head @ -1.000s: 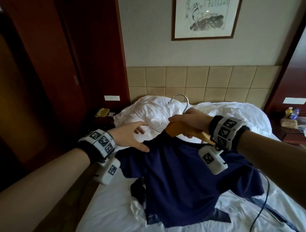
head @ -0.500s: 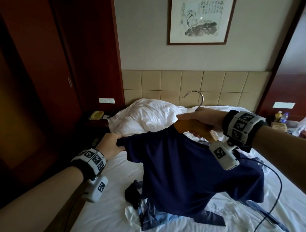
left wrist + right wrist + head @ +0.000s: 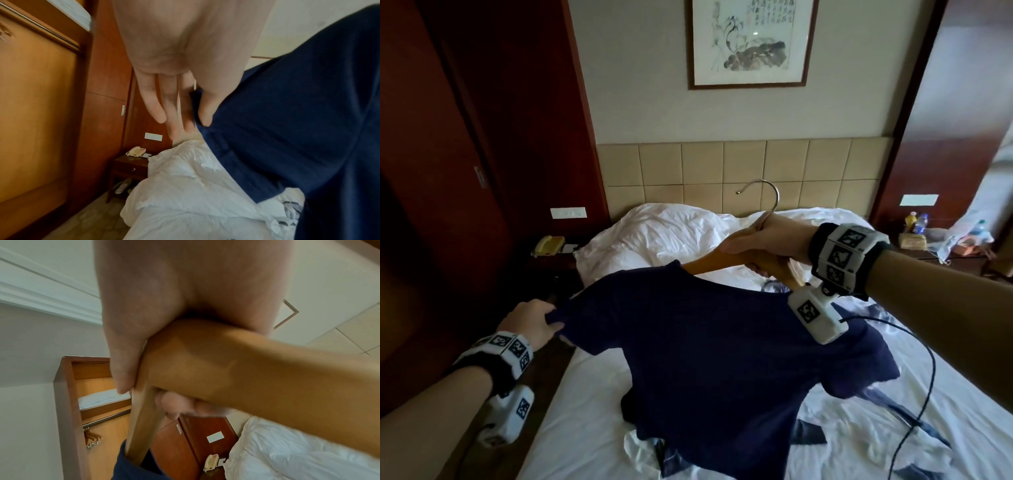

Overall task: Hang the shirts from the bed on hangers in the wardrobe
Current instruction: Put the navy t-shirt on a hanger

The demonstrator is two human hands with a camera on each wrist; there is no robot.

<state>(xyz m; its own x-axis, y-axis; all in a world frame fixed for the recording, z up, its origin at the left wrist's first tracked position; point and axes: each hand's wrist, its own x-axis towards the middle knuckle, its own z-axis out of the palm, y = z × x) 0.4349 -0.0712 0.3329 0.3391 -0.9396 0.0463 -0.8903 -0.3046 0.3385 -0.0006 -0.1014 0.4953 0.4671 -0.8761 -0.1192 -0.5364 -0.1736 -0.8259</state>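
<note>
the right hand (image 3: 763,244) is raised over the bed (image 3: 599,421), palm down, fingers wrapped tight around the middle of a wooden hanger (image 3: 709,262) just under its metal hook (image 3: 765,195); the right wrist view shows the thumb on one side of the wood and the fingertips (image 3: 176,404) curling under it. the left hand (image 3: 530,323) is lower and out to the left, arm stretched forward, thumb and forefinger pinching the sleeve edge of the navy shirt (image 3: 715,359), while the other fingers (image 3: 156,104) lie fairly straight beside it in the left wrist view. the shirt hangs from the hanger, one shoulder already over the hanger's left arm, its hem draped down onto the white sheet where other crumpled clothes (image 3: 859,442) lie. compared with half a second ago, the right hand and hanger have risen a little, so the hook now stands against the tiled headboard (image 3: 681,171), and the left hand has drawn the sleeve lower and further left, pulling the fabric tauter. a second ago the left hand was open and only reaching for the cloth. in the right wrist view the wardrobe (image 3: 68,386) stands open, with folded white bedding (image 3: 102,398) on its upper shelf and a cluster of wooden hangers (image 3: 92,438) on the rail (image 3: 107,418) beneath.
</note>
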